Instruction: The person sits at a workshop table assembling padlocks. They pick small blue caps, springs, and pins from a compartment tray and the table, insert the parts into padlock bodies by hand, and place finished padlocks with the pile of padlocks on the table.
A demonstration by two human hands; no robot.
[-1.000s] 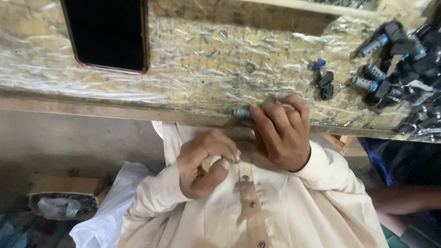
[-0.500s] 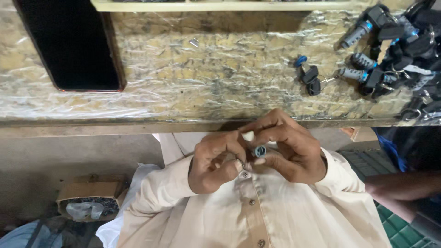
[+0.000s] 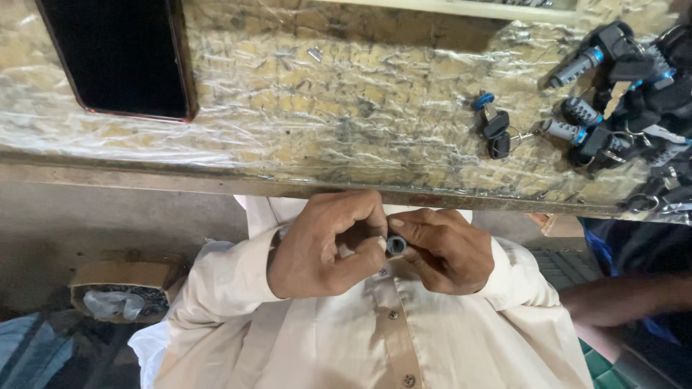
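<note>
While the tabletop [image 3: 288, 94], wrapped in crinkled clear film, has slid up the head view since a second ago, the hands have come off its front edge and now meet low over the cream shirt [image 3: 375, 338]. The left hand [image 3: 324, 245] is curled, its grip closed, thumb and forefinger pinching at a small part I cannot make out. The right hand [image 3: 450, 248] has its grip shut on a small cylinder [image 3: 396, 246], dark round end toward the camera, held between the two hands just under the edge. So the piece has left the tabletop and is being worked in the lap.

A black phone [image 3: 115, 57] lies far left. A heap of lock parts [image 3: 620, 94] sits far right, with two dark keys [image 3: 494, 126] beside it, all well apart from the hands. Another person's arm [image 3: 627, 299] shows at lower right. Nothing blocks the hands.
</note>
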